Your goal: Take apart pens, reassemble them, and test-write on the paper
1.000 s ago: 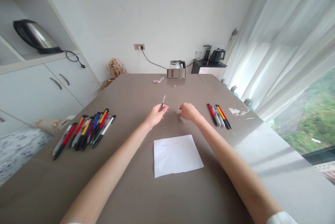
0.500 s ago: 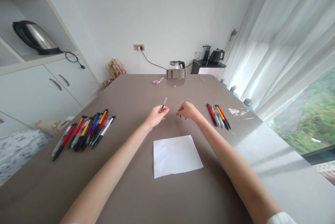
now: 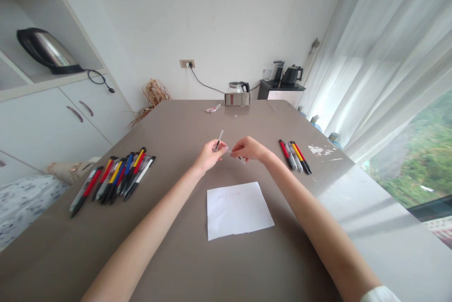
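Over the middle of the table, my left hand point(image 3: 209, 155) is closed on a pen refill point(image 3: 221, 135), a thin translucent tube with a dark stretch of ink, which sticks up past the fingers. Just to its right, my right hand point(image 3: 247, 148) pinches a small clear pen part point(image 3: 241, 160) with a black bit on it. The fingertips of both hands almost meet, and a clear piece shows between them; which hand holds it I cannot tell. Nearer to me lies a white sheet of paper point(image 3: 240, 212) with faint writing along its top.
Several pens point(image 3: 118, 175) in mixed colours lie in a pile at the left. A smaller group of pens point(image 3: 295, 156) lies at the right. A metal box point(image 3: 238, 99) and a glass pot point(image 3: 236, 87) stand at the far edge, near a crumpled wrapper point(image 3: 213, 109).
My right hand has shifted slightly left, closing the gap to my left hand. The clear part below its fingers shows more now. The refill has moved a little left.
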The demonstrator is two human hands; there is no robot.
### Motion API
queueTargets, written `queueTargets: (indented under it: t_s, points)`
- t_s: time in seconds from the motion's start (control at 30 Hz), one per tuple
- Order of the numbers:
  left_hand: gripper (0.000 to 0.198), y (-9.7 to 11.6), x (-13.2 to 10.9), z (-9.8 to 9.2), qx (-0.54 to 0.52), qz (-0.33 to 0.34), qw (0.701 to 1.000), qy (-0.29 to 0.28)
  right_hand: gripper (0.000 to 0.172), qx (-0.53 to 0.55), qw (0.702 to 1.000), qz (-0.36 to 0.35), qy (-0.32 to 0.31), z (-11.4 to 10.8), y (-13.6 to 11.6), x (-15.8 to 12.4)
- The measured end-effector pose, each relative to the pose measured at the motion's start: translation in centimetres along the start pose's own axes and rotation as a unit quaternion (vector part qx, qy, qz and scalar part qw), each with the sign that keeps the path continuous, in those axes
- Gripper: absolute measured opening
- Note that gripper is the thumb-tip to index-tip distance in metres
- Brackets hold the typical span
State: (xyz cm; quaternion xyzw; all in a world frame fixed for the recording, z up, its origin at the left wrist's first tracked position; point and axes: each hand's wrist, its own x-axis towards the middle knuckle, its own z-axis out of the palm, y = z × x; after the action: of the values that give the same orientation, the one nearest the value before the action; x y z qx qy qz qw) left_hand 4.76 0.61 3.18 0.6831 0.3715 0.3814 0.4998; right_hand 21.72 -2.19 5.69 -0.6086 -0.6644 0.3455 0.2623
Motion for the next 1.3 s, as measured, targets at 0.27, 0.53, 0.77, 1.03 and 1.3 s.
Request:
queueTargets:
  t_s: [0.27, 0.53, 0.77, 1.03, 1.3]
  points:
    - [0.029, 0.1, 0.1, -0.2, -0.023, -0.023, 0.998, 0.049, 0.022, 0.031, 0.995, -0.047, 0.081, -0.2, -0.5, -0.2]
    - [0.019, -0.5, 0.9, -1.4, -0.285, -0.142, 0.937, 0.143, 0.026, 0.235, 0.938, -0.081, 0.241, -0.6, -1.9, -0.8]
    - [0.017, -0.5, 0.8, -1.5, -0.317, -0.149, 0.924, 0.153, 0.026, 0.251, 0.933, -0.096, 0.241, -0.4, -2.3, -0.8]
    - [0.020, -0.8, 1.0, -1.5, -0.324, -0.141, 0.925, 0.142, 0.027, 0.245, 0.931, -0.111, 0.248, -0.3, -2.1, -0.7]
    - [0.020, -0.6, 0.8, -1.0, -0.309, -0.135, 0.933, 0.125, 0.022, 0.214, 0.935, -0.100, 0.265, 0.1, -2.1, -0.4]
